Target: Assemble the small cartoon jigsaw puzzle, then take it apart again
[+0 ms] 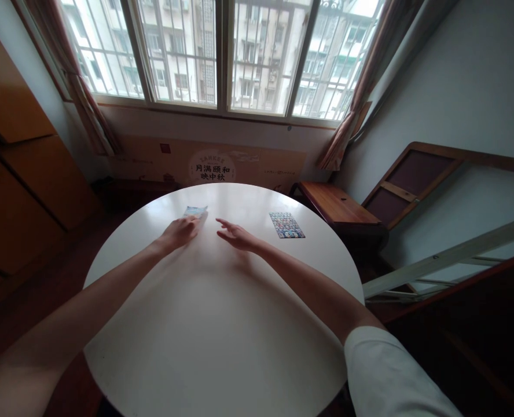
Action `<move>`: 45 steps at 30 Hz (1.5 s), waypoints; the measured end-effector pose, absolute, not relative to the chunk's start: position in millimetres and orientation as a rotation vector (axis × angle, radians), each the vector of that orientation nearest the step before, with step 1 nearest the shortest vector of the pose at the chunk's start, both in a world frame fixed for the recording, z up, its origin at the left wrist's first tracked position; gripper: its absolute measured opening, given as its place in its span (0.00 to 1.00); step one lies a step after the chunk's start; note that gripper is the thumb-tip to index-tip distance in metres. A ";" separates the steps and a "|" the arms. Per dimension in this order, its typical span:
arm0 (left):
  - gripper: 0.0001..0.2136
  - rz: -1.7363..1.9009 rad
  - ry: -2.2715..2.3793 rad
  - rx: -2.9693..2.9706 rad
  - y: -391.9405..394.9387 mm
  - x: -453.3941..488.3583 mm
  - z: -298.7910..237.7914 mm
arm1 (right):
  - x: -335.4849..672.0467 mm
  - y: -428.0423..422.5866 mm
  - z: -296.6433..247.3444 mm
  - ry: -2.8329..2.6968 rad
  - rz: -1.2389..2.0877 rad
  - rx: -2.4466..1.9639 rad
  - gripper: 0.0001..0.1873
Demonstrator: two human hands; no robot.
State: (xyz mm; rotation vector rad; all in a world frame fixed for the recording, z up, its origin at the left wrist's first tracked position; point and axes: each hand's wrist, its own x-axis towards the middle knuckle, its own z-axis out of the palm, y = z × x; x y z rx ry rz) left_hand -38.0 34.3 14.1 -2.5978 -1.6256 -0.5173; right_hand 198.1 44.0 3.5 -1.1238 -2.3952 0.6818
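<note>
My left hand (180, 233) is closed on the near edge of a small bluish sheet, seemingly paper or a card (195, 211), over the far left of the round white table (213, 324). The fingers cover its lower part. To the right of it, my right hand (236, 236) has its fingers apart and holds nothing; it points toward the left hand with a gap between them. A flat rectangular sheet with a dense, many-coloured pattern (287, 225) lies on the table, to the right of my right hand.
Beyond the table stands a wide printed box or panel (248, 162) under a barred window (222, 58). A wooden bench or chair (339, 202) is at the back right, near a leaning wooden frame (407, 185). Wooden cabinets (22, 202) stand on the left.
</note>
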 end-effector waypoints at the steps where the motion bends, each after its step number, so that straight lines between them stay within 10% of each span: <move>1: 0.13 -0.470 -1.555 -2.619 31.3 -25.9 16.4 | 193.5 45.6 3.8 -2.298 0.780 -1.132 0.33; 8: 0.16 -0.396 -1.082 -2.754 9.4 50.4 17.8 | 203.9 65.6 0.6 -1.819 0.967 -1.294 0.16; 29: 0.15 -0.478 -1.205 -2.757 7.1 25.1 3.4 | 286.5 64.2 -3.7 -1.906 -0.221 -1.944 0.11; 45: 0.40 -0.269 -1.659 -2.643 -5.5 -7.1 -5.6 | 217.9 9.6 -12.5 -2.397 0.087 -1.457 0.38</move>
